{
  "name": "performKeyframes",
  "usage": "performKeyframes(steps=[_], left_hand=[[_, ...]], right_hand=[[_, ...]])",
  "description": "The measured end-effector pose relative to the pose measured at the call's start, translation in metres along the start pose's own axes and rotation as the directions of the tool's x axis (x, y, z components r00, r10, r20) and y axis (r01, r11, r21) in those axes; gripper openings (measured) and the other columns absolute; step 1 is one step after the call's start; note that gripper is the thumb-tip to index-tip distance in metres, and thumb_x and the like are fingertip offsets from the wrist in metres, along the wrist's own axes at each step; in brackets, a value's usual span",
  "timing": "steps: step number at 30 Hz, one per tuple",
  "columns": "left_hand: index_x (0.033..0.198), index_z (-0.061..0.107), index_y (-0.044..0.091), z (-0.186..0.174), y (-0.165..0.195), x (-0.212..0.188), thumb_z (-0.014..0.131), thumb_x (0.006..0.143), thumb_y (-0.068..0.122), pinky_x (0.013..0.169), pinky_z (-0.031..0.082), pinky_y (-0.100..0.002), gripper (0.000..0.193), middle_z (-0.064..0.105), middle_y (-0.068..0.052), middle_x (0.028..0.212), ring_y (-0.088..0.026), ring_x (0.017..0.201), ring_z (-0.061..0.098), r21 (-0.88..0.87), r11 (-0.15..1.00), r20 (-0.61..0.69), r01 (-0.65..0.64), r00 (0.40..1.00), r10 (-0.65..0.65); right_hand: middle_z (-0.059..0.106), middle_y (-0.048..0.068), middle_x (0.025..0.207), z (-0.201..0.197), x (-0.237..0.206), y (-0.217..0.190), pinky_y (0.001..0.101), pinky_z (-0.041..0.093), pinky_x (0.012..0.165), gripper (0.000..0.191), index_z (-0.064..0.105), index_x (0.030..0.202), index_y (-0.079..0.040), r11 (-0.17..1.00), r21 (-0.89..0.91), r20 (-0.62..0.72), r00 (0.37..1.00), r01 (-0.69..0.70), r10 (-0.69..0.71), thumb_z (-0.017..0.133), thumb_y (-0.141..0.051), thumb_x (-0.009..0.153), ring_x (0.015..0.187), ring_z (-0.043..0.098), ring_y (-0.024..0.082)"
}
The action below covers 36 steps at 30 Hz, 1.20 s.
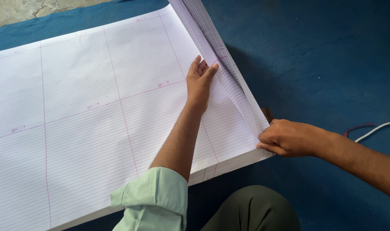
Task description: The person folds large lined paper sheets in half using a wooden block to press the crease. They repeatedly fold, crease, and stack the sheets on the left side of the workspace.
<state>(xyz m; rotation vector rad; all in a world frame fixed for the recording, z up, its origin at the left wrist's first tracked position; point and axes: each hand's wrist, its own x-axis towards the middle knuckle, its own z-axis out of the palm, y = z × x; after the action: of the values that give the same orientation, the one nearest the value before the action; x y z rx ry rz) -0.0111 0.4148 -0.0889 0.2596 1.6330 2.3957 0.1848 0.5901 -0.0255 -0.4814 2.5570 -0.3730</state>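
A thick stack of large white ruled sheets [83,111] with pink margin lines lies on a blue floor covering. My left hand [199,79] rests flat on the top sheet near its right edge, fingertips touching the fanned, lifted sheet edges [229,81]. My right hand [287,137] pinches the near right corner of the stack, holding up the fanned sheets there. A light green rolled sleeve [154,199] covers my left upper arm.
A blue carpet [323,55] spreads to the right of the stack. A white cable [377,129] and a red wire [357,127] lie at the right edge. My knee in dark green cloth [255,209] is at the bottom. Bare concrete floor [28,9] shows top left.
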Motion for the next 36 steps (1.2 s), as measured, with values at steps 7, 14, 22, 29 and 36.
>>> performKeyframes(steps=[7,14,22,29,36], left_hand=[[0.161,0.028,0.011,-0.001,-0.006,-0.002,0.052,0.094,0.01,0.097,0.06,-0.044,0.072,0.06,-0.033,0.136,-0.046,0.122,0.062,0.211,0.977,0.039,0.022,0.999,-0.03],[0.14,0.054,-0.006,-0.003,-0.016,0.005,0.063,0.096,0.042,0.111,0.04,-0.055,0.066,0.06,-0.034,0.136,-0.041,0.135,0.052,0.147,0.988,0.061,-0.05,0.997,0.041],[0.14,0.054,-0.003,0.0,-0.007,-0.001,0.074,0.083,0.044,0.107,0.047,-0.058,0.077,0.061,-0.035,0.128,-0.044,0.128,0.058,0.198,0.98,0.018,0.009,1.0,-0.013],[0.141,0.053,-0.002,-0.001,-0.008,0.001,0.073,0.085,0.035,0.109,0.045,-0.055,0.07,0.063,-0.031,0.128,-0.039,0.128,0.058,0.161,0.986,0.012,0.046,0.999,-0.049],[0.139,0.056,-0.005,-0.002,-0.011,0.001,0.07,0.088,0.023,0.104,0.052,-0.046,0.059,0.071,-0.029,0.118,-0.033,0.115,0.068,0.081,0.995,0.022,0.053,0.998,-0.055]], right_hand=[[0.059,0.005,0.048,0.001,0.0,0.001,0.0402,0.052,0.078,0.035,0.062,0.063,-0.016,1.0,0.0,-0.001,1.0,0.005,-0.005,0.062,-0.037,0.091,0.047,0.056,0.021],[0.061,0.005,0.049,0.0,0.0,-0.001,0.0408,0.052,0.081,0.034,0.063,0.064,-0.016,1.0,0.002,-0.001,1.0,0.004,-0.004,0.061,-0.037,0.091,0.048,0.059,0.021],[0.062,0.005,0.05,0.001,0.0,-0.002,0.0409,0.052,0.081,0.035,0.064,0.065,-0.016,1.0,-0.014,0.007,1.0,-0.003,0.004,0.06,-0.038,0.092,0.048,0.059,0.021],[0.061,0.005,0.049,0.0,0.0,-0.001,0.0397,0.051,0.08,0.035,0.063,0.064,-0.016,0.999,-0.013,-0.015,0.999,0.035,-0.035,0.06,-0.037,0.092,0.046,0.058,0.021],[0.06,0.004,0.048,0.003,0.001,0.001,0.0394,0.052,0.078,0.035,0.063,0.063,-0.016,1.0,-0.003,-0.017,1.0,0.009,-0.009,0.061,-0.038,0.091,0.046,0.057,0.021]])
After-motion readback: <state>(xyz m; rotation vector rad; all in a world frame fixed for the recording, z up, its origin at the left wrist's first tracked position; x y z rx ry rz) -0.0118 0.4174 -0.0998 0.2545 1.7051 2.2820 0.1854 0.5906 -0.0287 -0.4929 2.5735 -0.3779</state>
